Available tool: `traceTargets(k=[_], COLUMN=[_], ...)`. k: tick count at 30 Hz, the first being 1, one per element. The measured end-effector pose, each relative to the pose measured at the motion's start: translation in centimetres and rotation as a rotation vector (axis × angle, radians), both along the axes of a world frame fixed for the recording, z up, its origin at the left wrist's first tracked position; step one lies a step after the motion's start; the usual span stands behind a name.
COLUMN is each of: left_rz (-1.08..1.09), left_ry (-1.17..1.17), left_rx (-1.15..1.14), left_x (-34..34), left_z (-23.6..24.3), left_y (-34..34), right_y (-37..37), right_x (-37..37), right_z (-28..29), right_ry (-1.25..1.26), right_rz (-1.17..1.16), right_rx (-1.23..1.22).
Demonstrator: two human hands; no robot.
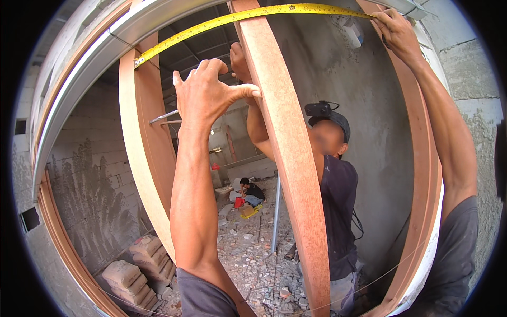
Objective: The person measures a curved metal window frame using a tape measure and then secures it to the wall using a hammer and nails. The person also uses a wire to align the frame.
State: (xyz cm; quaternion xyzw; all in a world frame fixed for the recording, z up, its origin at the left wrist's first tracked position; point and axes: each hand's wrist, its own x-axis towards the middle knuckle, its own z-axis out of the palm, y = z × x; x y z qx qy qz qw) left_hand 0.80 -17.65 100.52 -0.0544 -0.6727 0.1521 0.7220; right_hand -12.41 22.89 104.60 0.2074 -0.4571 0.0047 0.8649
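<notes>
A yellow tape measure (232,19) stretches across the top of a wooden frame, over the middle post. Its left end lies against the left wooden post (148,105). At upper right my right hand (398,37) is closed on the tape's other end, by the right wooden jamb (414,127). My raised left hand (203,92) has its fingers apart and holds nothing. Its thumb reaches the left edge of the middle wooden post (282,132); firm contact cannot be made out. Behind that post is a co-worker's raised hand (240,62).
The co-worker (338,179), in a dark shirt and cap, stands close behind the middle post. Rubble (253,243) covers the floor. Stacked sacks (129,282) sit at lower left. Another person (251,191) sits farther back. A metal rod (163,116) projects from the left post.
</notes>
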Motion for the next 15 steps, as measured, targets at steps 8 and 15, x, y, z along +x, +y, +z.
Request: traceTargets(k=[8, 15], left_rz=[-0.002, -0.022], left_ry=[-0.005, -0.013], left_rx=[0.0, 0.001], left_x=[0.21, 0.11], left_z=[-0.03, 0.0], left_y=[0.06, 0.1], right_y=[-0.03, -0.42], right_x=[-0.36, -0.35], right_z=[-0.08, -0.28], right_ry=[0.012, -0.026], right_rz=[0.005, 0.054], right_rx=[-0.005, -0.02])
